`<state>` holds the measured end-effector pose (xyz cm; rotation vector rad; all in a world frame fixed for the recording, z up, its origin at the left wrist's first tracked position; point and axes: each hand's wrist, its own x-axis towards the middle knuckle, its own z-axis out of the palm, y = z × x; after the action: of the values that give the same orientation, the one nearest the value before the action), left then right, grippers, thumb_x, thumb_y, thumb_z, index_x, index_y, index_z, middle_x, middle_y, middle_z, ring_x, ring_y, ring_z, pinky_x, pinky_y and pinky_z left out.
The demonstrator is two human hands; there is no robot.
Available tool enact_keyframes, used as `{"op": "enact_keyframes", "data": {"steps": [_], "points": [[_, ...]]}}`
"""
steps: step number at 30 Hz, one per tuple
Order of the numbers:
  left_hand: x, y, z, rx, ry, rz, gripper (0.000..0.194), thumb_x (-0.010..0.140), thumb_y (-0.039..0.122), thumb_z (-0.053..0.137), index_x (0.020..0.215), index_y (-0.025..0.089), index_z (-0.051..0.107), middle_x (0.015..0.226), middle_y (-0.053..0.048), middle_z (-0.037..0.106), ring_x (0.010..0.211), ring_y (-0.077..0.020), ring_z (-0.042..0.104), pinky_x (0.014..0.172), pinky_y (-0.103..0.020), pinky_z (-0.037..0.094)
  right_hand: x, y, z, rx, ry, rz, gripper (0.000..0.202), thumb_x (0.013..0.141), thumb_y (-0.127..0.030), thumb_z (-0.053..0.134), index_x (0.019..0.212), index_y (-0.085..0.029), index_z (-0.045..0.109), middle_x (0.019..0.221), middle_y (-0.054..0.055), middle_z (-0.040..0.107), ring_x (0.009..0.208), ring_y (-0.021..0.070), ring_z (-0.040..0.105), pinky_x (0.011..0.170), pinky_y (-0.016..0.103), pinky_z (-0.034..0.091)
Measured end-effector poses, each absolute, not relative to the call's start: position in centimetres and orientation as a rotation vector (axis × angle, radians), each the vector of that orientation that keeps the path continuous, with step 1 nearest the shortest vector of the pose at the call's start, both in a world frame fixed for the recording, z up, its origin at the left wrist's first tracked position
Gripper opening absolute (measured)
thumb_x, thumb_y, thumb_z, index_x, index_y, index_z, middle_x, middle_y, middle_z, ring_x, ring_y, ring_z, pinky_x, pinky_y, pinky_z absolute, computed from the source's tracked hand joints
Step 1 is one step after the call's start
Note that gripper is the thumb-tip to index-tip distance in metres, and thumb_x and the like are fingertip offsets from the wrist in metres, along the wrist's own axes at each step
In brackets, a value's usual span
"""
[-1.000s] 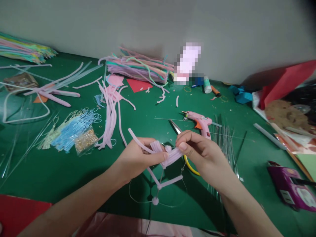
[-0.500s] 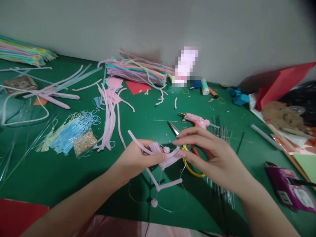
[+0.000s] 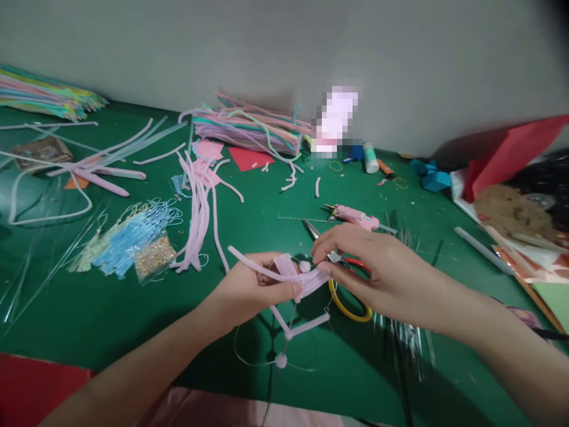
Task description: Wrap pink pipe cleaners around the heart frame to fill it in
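Note:
Between thumb and fingers, my left hand [image 3: 255, 284] grips a pale pink pipe-cleaner piece [image 3: 313, 283] made of strips laid side by side. One loose strip [image 3: 249, 261] sticks out past that hand to the upper left. My right hand [image 3: 362, 261] pinches the right end of the piece with thumb and fingertips. Thin wire hangs below, carrying a V-shaped pink part [image 3: 306, 327] and a small round pink pompom [image 3: 281, 360]; another pompom [image 3: 304, 266] shows just above the piece. Scissors [image 3: 351, 317] with yellow and red handles lie under my right hand, partly covered.
A pink glue gun [image 3: 355, 217] lies behind my right hand, near thin wires [image 3: 411, 350]. To the left are loose pink pipe cleaners [image 3: 195, 237], blue tassels [image 3: 128, 240] and a bag of gold beads [image 3: 153, 258]. A pipe-cleaner bundle [image 3: 249, 130] rests by the wall.
My right hand has closed in on the piece's right end, its fingers bending down and its wrist lifting. The loose strip now lies across the top of the piece. The view shifted slightly.

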<state>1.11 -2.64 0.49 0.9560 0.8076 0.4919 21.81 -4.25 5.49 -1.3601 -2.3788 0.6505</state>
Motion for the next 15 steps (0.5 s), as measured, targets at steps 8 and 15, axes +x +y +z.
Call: {"op": "enact_keyframes", "data": {"steps": [8,15], "points": [[1.0,-2.9,0.1,1.036,0.894,0.49,0.015,0.073,0.026,0.071,0.077,0.014,0.063,0.069,0.001,0.06,0.065,-0.0115,0.054,0.06,-0.022,0.041,20.0,-4.7,3.2,-1.61,-1.694,1.319,0.026,0.084,-0.044,0.061,0.076,-0.019,0.066,0.064,0.0,0.061,0.055,0.0112,0.052,0.048,0.023,0.04],[0.1,-2.5,0.9,1.292,1.023,0.617,0.02,0.077,0.032,0.069,0.091,0.018,0.066,0.083,-0.002,0.067,0.072,-0.0148,0.062,0.065,-0.023,0.047,19.3,-5.9,1.3,-1.503,-1.37,1.501,0.025,0.08,-0.046,0.066,0.077,-0.021,0.067,0.066,0.0,0.062,0.058,0.0121,0.055,0.053,0.024,0.048]]}}
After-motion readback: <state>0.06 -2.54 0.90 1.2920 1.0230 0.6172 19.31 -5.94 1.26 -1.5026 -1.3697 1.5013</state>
